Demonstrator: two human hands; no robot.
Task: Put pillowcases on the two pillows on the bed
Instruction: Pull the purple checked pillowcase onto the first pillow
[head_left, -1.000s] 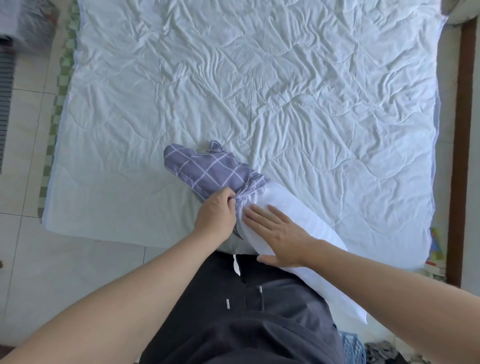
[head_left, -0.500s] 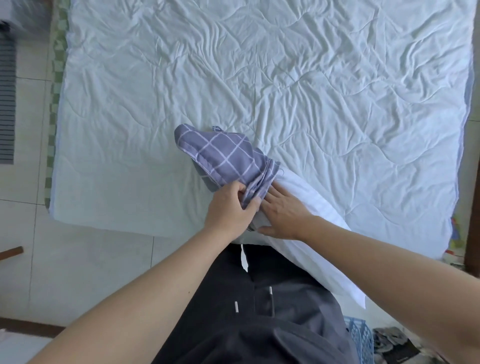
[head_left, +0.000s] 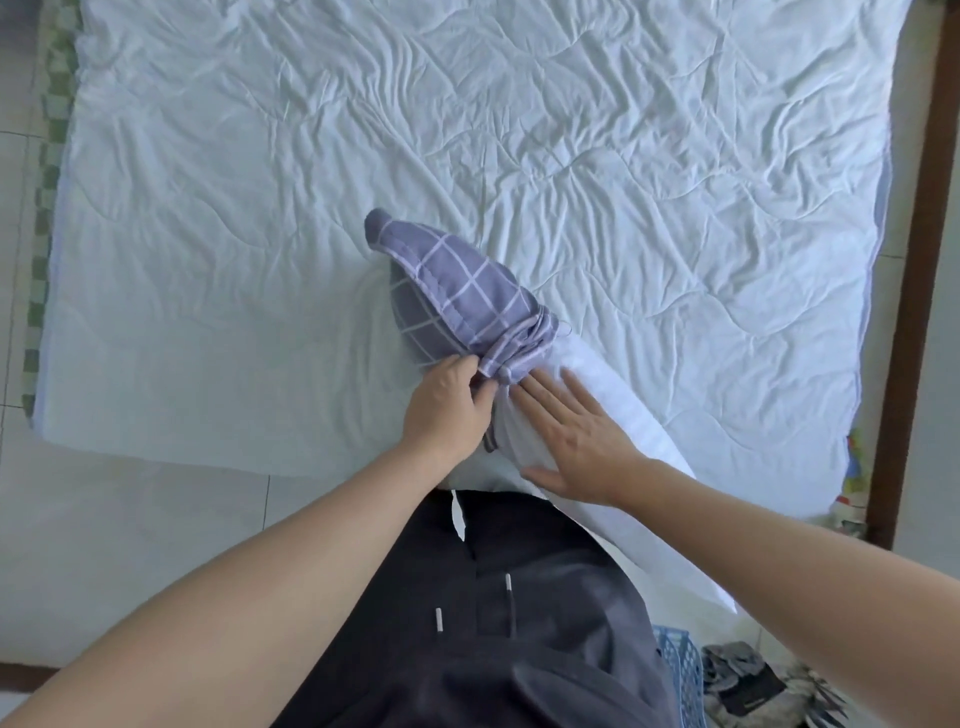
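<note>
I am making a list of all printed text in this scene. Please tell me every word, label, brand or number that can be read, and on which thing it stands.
No text can be read in this picture.
Pillowcase: only a white grid pattern, no words.
Dark item on the floor: a faint mark, too small and blurred to read.
Blue basket: no label shows.

Hidden and cut-off parts around the half-covered pillow

The far end of the white pillow (head_left: 613, 415) is hidden inside the purple checked pillowcase (head_left: 462, 291), and the right hand (head_left: 582, 441) covers part of its middle. The fingers (head_left: 480, 402) of the left hand (head_left: 447, 410) curl into the bunched cloth, so their tips cannot be seen. The bed (head_left: 260, 260) is cut by the top edge. The blue basket (head_left: 675, 670) and the dark things beside it are too blurred to tell.
</note>
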